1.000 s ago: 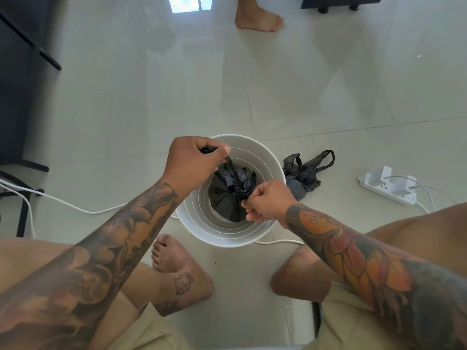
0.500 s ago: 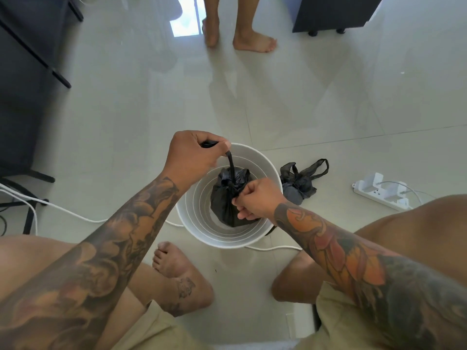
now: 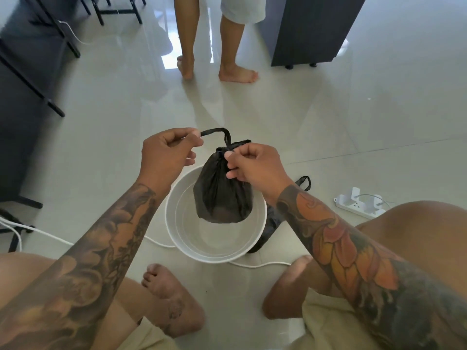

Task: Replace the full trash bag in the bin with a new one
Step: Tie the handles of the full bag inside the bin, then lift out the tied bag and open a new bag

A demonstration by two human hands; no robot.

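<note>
Full bag (image 3: pixel 222 195) hangs mid-frame over the bin (image 3: pixel 177 238), bottom looks clear of the rim, nothing left in the bin that I can see. Neck is cinched and knotted.

Grip state:
- Left hand (image 3: pixel 166 157): thumb and forefinger pinch one handle strap (image 3: pixel 214 131), pulled out toward the left of the frame.
- Right hand (image 3: pixel 252 164): fingers curled, pinching the bag at the knot; second strap pokes out just above it. Right hand appears to carry most of the weight; can't confirm from this angle.

Step in hand, as I read it: finish the tie and move the bag off the bin.

How to do it well:
- Pull the straps apart level, not up, so the knot seats without tearing the thin film at the neck.
- Keep the right pinch below the knot until it's tight.
- Clear the rim fully before going sideways, or the bag drags and tips the light bin.
- Set it down in open floor, upper centre of the frame is free apart from another person's feet (image 3: pixel 237 74). Avoid the right side: power strip (image 3: pixel 361 205) and white cable (image 3: pixel 255 264) run just beside the bin.

New bag (image 3: pixel 271 223) lies crumpled on the floor right of the bin, touching its wall, partly hidden by the right forearm. Reachable without shifting.

Risk: strap slipping from a two-finger pinch if the load swings.
</note>
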